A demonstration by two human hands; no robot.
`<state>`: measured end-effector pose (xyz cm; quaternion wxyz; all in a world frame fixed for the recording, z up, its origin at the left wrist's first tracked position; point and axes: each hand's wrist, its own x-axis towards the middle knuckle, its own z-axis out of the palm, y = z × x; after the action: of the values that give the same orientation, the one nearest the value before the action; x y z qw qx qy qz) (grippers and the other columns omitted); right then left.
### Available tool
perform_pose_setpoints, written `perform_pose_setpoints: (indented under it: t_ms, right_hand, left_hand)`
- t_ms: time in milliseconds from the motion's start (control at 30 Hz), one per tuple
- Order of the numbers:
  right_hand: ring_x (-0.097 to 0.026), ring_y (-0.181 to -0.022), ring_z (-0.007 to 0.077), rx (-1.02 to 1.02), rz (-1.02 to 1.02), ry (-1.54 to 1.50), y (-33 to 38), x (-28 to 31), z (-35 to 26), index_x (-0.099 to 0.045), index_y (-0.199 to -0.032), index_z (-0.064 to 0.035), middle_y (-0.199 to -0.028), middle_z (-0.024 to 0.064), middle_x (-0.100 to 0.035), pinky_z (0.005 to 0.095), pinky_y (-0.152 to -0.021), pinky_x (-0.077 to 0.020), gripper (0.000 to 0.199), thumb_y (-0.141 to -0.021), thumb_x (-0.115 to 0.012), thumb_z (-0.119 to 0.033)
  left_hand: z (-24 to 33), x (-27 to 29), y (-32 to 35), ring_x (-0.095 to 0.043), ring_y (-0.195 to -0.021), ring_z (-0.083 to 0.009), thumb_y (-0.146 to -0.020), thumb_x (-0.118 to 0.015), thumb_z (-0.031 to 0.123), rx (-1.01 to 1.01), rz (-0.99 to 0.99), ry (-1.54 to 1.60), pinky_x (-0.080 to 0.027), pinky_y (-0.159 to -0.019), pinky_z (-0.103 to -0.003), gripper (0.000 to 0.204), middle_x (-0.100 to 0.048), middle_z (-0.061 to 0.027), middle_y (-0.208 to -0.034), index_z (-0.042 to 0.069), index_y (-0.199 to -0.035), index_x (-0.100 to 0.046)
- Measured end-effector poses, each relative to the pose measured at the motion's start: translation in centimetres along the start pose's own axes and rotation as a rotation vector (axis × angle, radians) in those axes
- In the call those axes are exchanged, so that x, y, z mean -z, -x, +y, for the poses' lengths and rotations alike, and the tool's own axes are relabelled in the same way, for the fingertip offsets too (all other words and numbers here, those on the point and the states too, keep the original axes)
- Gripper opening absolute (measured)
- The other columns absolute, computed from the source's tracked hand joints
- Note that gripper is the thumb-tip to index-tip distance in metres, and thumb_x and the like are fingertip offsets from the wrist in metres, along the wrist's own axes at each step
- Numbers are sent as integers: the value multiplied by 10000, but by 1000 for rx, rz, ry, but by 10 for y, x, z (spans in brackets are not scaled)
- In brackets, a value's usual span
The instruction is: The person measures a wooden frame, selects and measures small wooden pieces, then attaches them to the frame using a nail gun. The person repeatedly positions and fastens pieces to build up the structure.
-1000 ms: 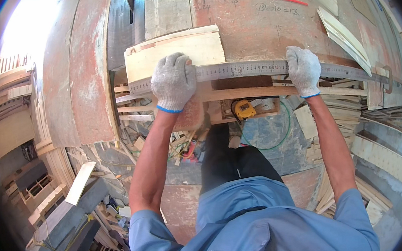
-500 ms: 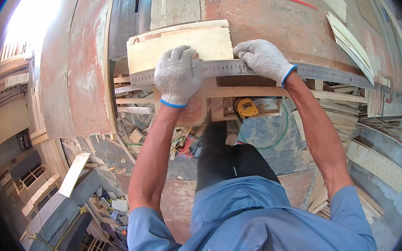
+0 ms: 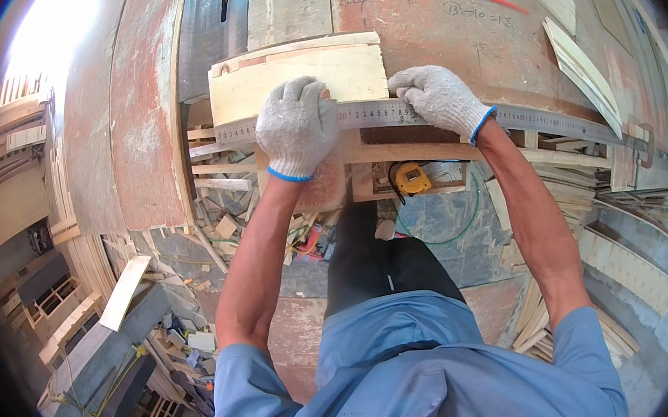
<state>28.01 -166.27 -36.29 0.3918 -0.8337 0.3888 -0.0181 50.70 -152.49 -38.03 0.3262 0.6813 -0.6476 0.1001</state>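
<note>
Workbench (image 3: pixel 428 13), right hand (image 3: pixel 439 94) slid left along ruler (image 3: pixel 546 117)

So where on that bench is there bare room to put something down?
Bare reddish bench top lies beyond the pale board, between it and the red pencil. Another bare stretch lies left of the board. The near edge is crowded: left hand, right hand, long ruler.

Both my arms stretched forward, bare forearms, white knit gloves on. My left hand (image 3: pixel 296 125) lies palm down, fingers curled and pressing flat. My right hand (image 3: pixel 437 97) also palm down, fingers spread leftward, wrist bent
</note>
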Motion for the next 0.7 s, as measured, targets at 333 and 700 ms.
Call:
perform_pose_setpoints:
  t_ms: [333, 700]
  right_hand:
    - [-717, -1084, 367, 23, 5, 17, -1, 0, 4, -786, -1155, -86, -1139, 169, -769, 452, -956, -561, 308, -956, -600, -230]
    - [-694, -856, 341, 101, 807, 439, 78, 15, 62, -770, -999, -97, -886, 116, -737, 461, -820, -513, 160, -977, -665, -217]
  left_hand:
    - [0, -1, -1, -703, -963, -318, -863, -679, 132, -1, -6, -6, -574, -833, -439, 152, -740, -79, -1083, 119, -999, -745]
    - [2, 5, -7, -710, -925, -334, -860, -686, 127, 41, -24, 37, -588, -801, -453, 122, -733, -96, -1056, 98, -971, -727]
